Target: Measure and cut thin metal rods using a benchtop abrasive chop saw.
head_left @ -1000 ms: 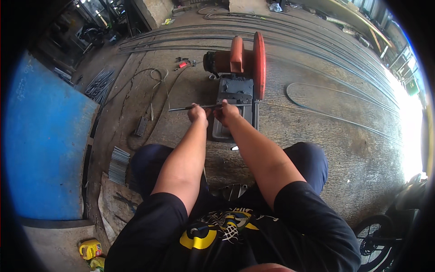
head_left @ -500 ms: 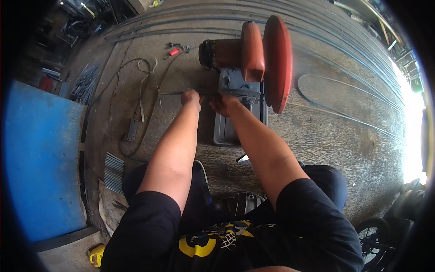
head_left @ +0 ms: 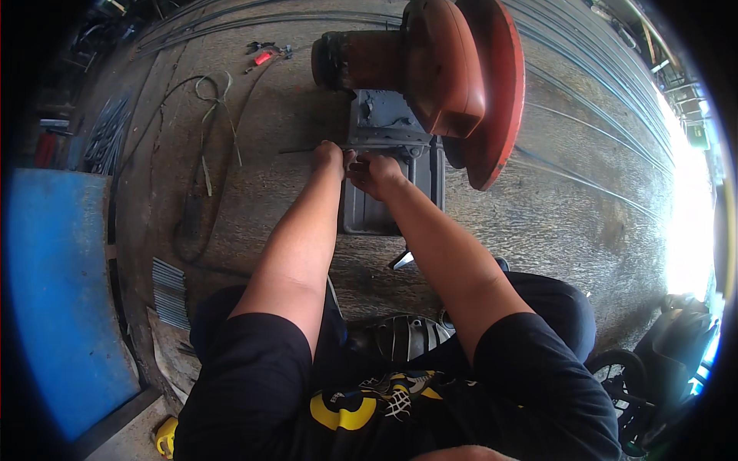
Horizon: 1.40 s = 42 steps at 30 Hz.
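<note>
My left hand is closed around a thin metal rod, whose end sticks out to the left. My right hand is just beside it with fingers curled, in front of the clamp of a red cut-off saw. Whatever its fingers grip is hidden. The saw's grey base lies flat beneath my hands. Its motor and round red guard stand above and to the right of the clamp.
Cut rods lie in a row at the lower left, near a blue panel. A cable and strap curl across the floor. Long rods stretch along the right. A red-handled tool lies beyond the strap.
The saw's head looks higher and larger. My left hand is closer to the clamp and to my right hand. The whole view has shifted a little.
</note>
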Motion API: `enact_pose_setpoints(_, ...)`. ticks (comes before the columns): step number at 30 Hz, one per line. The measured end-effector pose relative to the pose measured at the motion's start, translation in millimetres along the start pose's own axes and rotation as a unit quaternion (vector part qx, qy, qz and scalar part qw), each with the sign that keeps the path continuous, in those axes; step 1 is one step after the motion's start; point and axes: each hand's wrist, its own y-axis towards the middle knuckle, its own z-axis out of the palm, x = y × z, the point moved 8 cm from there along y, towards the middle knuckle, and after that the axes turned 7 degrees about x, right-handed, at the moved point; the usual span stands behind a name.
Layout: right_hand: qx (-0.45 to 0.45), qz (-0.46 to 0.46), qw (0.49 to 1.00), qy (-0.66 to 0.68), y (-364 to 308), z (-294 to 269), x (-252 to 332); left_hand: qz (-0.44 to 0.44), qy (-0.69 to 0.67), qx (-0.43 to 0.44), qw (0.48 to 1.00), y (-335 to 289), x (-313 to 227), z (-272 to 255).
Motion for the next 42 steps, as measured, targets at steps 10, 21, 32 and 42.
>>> enact_pose_setpoints(10,-0.041,0.006,0.999,-0.014,-26.7,-43.8,1.6,-0.026,-0.022,0.025,0.999,22.9,19.8,29.5)
enact_pose_setpoints(21,0.141,0.134,0.981,-0.004,-56.5,-145.3,37.2,-0.049,0.019,0.002,0.999,30.1,27.4,21.6)
enact_pose_setpoints(32,-0.034,-0.149,0.982,0.110,-55.5,-225.3,113.3,-0.010,0.357,-0.055,0.932,58.8,28.4,7.1)
enact_pose_setpoints(42,-0.274,-0.205,0.935,0.096,-36.1,-325.3,148.6,0.012,0.446,-0.086,0.891,88.0,33.3,-0.1)
